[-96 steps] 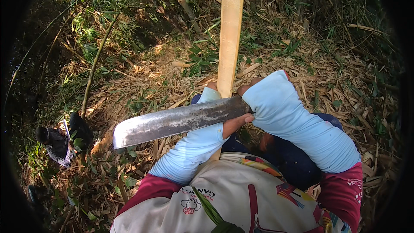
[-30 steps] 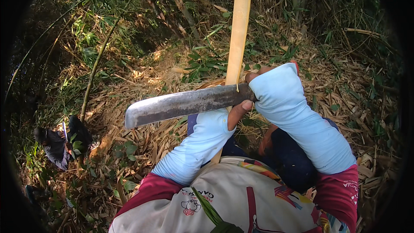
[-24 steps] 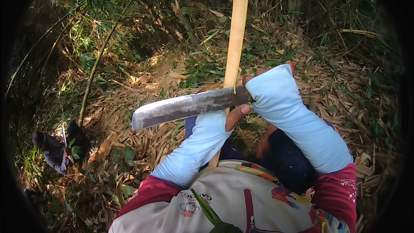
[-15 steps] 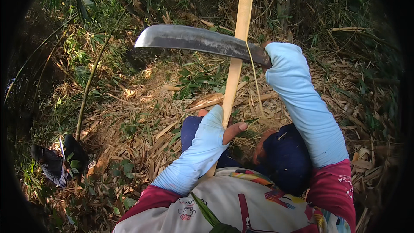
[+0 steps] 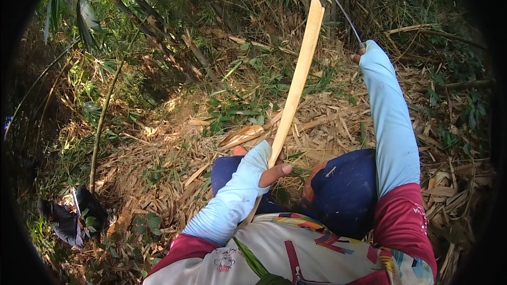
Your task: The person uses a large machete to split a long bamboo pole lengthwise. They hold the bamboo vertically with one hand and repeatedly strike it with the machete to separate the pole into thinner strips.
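Observation:
My left hand [image 5: 270,173], in a pale blue sleeve reaching over the palm, is closed round a long, flat bamboo strip [image 5: 297,87]. The strip leans up and away to the right, and its lower end runs back along my body. My right hand [image 5: 363,55] grips a machete [image 5: 344,15] by its handle, far out to the right. Its blade shows edge-on as a thin line pointing up and slightly left, apart from the strip. Most of the right-hand fingers are hidden by the sleeve. My dark blue knees [image 5: 343,192] are bent on either side of the strip.
Dry bamboo leaves and shavings [image 5: 338,111] cover the ground. A curved piece of husk [image 5: 242,136] lies ahead of my left knee. Bamboo stems [image 5: 158,31] stand beyond, and a thin upright pole [image 5: 103,126] rises at left, near a dark patterned bundle [image 5: 68,227].
The machete has swung off the bamboo strip, up and to the right, its blade turning edge-on. The thin sliver hanging from the strip no longer shows. My left hand keeps its hold.

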### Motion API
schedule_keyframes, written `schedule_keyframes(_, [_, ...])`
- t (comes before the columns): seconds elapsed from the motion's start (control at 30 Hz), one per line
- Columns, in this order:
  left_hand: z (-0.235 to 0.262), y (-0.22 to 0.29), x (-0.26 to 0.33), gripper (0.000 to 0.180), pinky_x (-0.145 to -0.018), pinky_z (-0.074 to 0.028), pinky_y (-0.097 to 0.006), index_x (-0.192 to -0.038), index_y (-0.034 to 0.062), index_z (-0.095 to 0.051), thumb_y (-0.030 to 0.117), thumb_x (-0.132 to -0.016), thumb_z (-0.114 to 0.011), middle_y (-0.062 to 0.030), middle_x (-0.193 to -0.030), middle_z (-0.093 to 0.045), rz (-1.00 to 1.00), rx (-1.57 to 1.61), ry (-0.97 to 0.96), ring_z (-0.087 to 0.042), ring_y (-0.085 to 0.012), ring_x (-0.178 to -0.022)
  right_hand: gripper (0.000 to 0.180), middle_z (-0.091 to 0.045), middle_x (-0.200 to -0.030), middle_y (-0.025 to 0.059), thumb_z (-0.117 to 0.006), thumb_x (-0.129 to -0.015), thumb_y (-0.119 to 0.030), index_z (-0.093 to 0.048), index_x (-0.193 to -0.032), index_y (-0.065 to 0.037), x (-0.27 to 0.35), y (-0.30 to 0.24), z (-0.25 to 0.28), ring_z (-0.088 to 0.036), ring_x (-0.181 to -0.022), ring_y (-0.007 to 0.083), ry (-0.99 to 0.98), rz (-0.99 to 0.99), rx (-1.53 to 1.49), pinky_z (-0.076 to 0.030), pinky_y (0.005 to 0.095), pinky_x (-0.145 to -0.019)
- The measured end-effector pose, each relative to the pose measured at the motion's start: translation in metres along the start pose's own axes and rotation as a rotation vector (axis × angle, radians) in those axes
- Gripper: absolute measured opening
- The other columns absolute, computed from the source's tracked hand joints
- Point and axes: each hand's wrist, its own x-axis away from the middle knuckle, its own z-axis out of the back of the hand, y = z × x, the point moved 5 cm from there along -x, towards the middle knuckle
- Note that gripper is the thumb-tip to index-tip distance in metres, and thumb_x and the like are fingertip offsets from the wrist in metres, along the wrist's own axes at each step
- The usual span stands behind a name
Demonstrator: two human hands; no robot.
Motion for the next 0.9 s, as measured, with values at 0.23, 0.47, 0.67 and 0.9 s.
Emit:
schedule_keyframes(0.23, [0.011,0.018,-0.009,0.052,-0.04,-0.037,-0.023,-0.123,-0.0028,-0.043,0.026,-0.089,-0.07,-0.0057,-0.073,-0.05,-0.188,0.475,-0.1,-0.044,-0.0115,-0.043,0.054,-0.062,-0.085,0.0086,-0.082,-0.072,-0.019,-0.059,-0.116,0.001,0.013,0.027,-0.01,-0.057,-0.074,0.0189,0.024,0.16,-0.295,-0.048,0.0338,-0.071])
schedule_keyframes(0.47, [0.028,0.023,-0.001,0.062,-0.051,-0.042,-0.024,-0.132,-0.004,-0.044,0.036,-0.091,-0.068,-0.0054,-0.078,-0.052,-0.236,0.546,-0.127,-0.05,-0.0123,-0.052,0.052,-0.054,-0.075,0.0027,-0.076,-0.073,-0.016,-0.055,-0.118,-0.001,0.056,-0.024,-0.014,-0.049,-0.06,0.0111,-0.104,0.169,-0.796,-0.04,0.0289,-0.055])
schedule_keyframes(0.67, [0.036,0.024,0.011,0.06,-0.053,-0.043,-0.025,-0.137,-0.0038,-0.041,0.038,-0.097,-0.058,-0.0063,-0.082,-0.053,-0.263,0.606,-0.135,-0.05,-0.0121,-0.054,0.05,-0.051,-0.072,0.0008,-0.073,-0.074,-0.014,-0.054,-0.119,-0.001,0.076,-0.048,-0.031,-0.046,-0.059,0.0106,-0.209,0.203,-0.906,-0.037,0.0281,-0.054])
schedule_keyframes(0.9, [0.05,0.023,0.019,0.056,-0.047,-0.042,-0.026,-0.136,-0.0032,-0.044,0.043,-0.104,-0.042,-0.0053,-0.076,-0.049,-0.342,0.823,-0.186,-0.047,-0.0117,-0.05,0.049,-0.048,-0.072,0.0001,-0.07,-0.073,-0.013,-0.054,-0.118,0.0,0.089,-0.058,-0.043,-0.044,-0.061,0.0099,-0.257,0.207,-0.805,-0.035,0.0275,-0.054])
